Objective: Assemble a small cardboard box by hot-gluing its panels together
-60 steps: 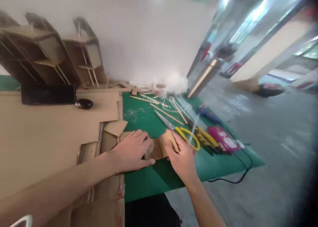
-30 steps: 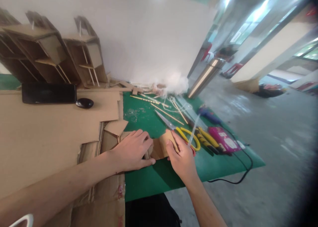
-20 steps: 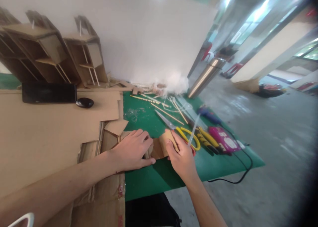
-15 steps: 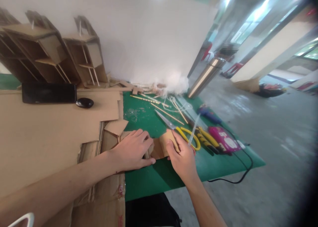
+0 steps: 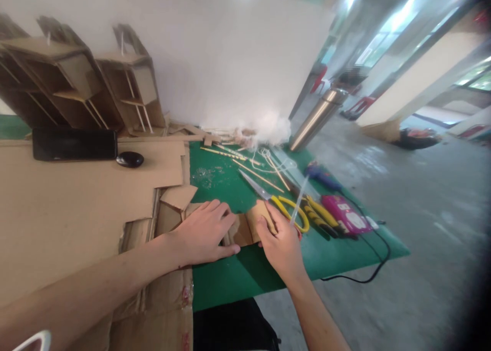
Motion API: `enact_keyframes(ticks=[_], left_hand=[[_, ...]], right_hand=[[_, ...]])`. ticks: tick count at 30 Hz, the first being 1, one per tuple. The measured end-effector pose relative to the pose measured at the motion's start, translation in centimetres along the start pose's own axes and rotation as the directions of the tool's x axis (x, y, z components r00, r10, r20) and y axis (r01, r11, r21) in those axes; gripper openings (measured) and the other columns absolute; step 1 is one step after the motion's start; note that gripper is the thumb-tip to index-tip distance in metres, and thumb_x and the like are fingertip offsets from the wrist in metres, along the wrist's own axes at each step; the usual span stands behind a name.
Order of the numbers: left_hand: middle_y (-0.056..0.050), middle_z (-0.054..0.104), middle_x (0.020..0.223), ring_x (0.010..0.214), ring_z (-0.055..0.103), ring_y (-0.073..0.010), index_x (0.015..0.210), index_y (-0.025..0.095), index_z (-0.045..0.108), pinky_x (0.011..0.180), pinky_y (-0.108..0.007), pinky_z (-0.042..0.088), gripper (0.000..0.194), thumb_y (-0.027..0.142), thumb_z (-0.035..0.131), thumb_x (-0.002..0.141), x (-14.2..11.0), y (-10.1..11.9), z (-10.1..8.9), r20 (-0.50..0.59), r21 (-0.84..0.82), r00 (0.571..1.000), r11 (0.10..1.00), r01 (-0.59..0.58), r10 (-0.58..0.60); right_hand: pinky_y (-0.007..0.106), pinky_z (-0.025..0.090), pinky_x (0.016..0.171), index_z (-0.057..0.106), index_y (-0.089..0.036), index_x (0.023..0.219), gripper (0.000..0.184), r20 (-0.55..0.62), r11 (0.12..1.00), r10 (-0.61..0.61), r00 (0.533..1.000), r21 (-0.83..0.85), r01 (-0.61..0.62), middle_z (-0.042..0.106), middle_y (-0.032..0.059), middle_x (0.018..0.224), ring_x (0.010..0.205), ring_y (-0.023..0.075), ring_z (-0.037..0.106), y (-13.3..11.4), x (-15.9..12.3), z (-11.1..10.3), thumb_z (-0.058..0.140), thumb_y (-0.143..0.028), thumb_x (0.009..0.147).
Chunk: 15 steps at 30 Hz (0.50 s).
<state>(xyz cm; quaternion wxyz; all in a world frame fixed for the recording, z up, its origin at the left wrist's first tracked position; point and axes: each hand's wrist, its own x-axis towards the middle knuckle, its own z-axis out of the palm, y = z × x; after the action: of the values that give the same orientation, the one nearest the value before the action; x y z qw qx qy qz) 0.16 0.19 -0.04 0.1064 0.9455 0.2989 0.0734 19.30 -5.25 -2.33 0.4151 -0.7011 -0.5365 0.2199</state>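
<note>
A small folded cardboard piece (image 5: 242, 230) lies between my hands over the green tabletop. My left hand (image 5: 209, 231) bears down on its left end, fingers curled over it and thumb stretched along the near side. My right hand (image 5: 282, 243) pinches the raised right flap, thumb in front and the other fingers mostly hidden behind. Just beyond the right hand are yellow-handled scissors (image 5: 284, 202), blades pointing away to the left. A clear glue stick (image 5: 299, 200) rises behind the right hand, its lower end out of sight.
Large cardboard sheets (image 5: 76, 202) cover the left side, with a black mouse (image 5: 130, 159) and a black case (image 5: 74, 145). To the right sit pliers (image 5: 320, 215), a magenta box (image 5: 343, 215), a blue glue gun (image 5: 324, 177) and a steel flask (image 5: 320, 119). Cardboard shelves (image 5: 126, 85) stand behind.
Almost nothing differs. Both hands keep their grip on the cardboard piece, and the view has shifted very slightly.
</note>
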Motion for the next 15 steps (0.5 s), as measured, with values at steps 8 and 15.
enact_keyframes(ticks=[8,15], left_hand=[[-0.01,0.062,0.104,0.097,0.057,-0.0291,0.101,0.016,0.061,0.085,-0.044,0.049,0.037,0.05,0.067,0.088,-0.1,-0.05,0.1,-0.006,0.013,1.0,1.0,0.0,0.001],[-0.01,0.062,0.106,0.098,0.058,-0.0296,0.103,0.016,0.06,0.086,-0.045,0.049,0.038,0.05,0.068,0.087,0.0,-0.07,0.09,-0.013,0.001,1.0,1.0,-0.002,0.002]], right_hand=[[0.034,0.066,0.065,0.068,-0.012,0.127,0.046,-0.007,0.996,-0.056,0.998,0.065,0.056,0.07,0.016,0.127,0.09,0.0287,0.077,0.46,0.01,0.15,0.052,-0.036,0.09],[0.032,0.062,0.05,0.065,-0.011,0.131,0.051,-0.032,0.999,-0.007,0.999,0.051,0.009,0.076,0.0157,0.112,0.064,0.0237,0.074,-0.01,-0.07,-0.09,0.051,-0.038,0.091]])
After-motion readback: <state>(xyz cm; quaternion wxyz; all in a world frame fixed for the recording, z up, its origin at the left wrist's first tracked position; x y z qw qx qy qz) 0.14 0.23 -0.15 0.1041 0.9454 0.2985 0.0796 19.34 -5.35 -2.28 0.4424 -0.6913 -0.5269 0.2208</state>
